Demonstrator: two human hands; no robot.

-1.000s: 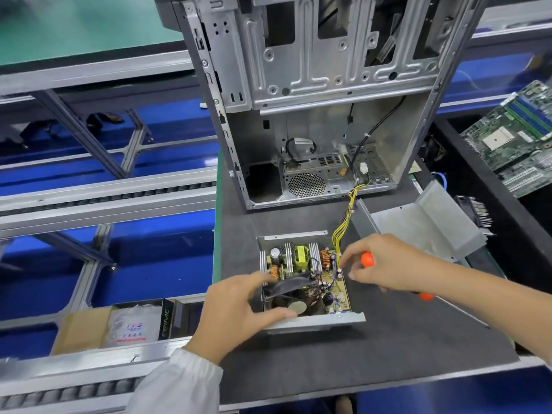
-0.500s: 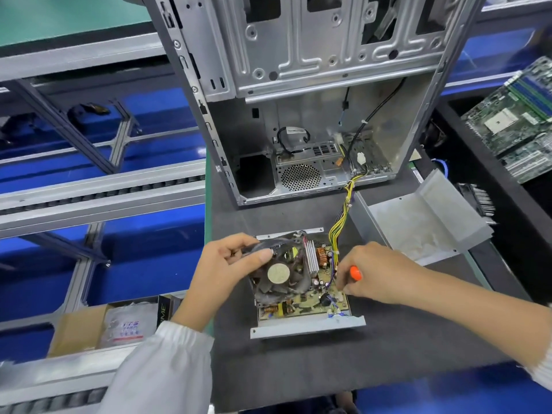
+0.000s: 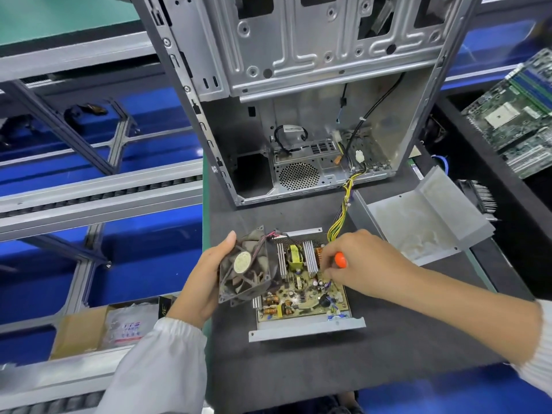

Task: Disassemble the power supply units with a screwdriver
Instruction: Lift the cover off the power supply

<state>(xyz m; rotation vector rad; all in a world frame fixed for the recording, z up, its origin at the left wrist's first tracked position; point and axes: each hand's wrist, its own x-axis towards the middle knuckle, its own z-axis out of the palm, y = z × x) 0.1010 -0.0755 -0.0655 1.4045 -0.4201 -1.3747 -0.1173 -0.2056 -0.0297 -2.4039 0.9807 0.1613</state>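
Left hand grips the fan by its frame, thumb on the top corner, fingers hidden behind. Fan is lifted clear of the circuit board and tilted up at the board's left edge. Its thin red and black lead runs from the top of the fan toward the back of the unit, so it looks tethered; can't see the connector end clearly.

Right hand is curled round the screwdriver, orange handle poking out between thumb and forefinger. Fingertips are down on the right side of the board. The tip is hidden under the hand, so can't tell whether it sits on a screw.

The power supply tray lies flat on the dark mat, near edge facing the person, board seated inside it. Yellow and black wire bundle runs from the back right of the board up into the open computer case standing behind.

Progress, my read: cover is off, lying to the right of the unit, and the fan is unmounted. Left to do: free the fan lead, undo the board screws, lift the board out of the tray, deal with the wire bundle. Roughly midway.

Off to the sides: green motherboards far right, a cardboard box with a bag at lower left.
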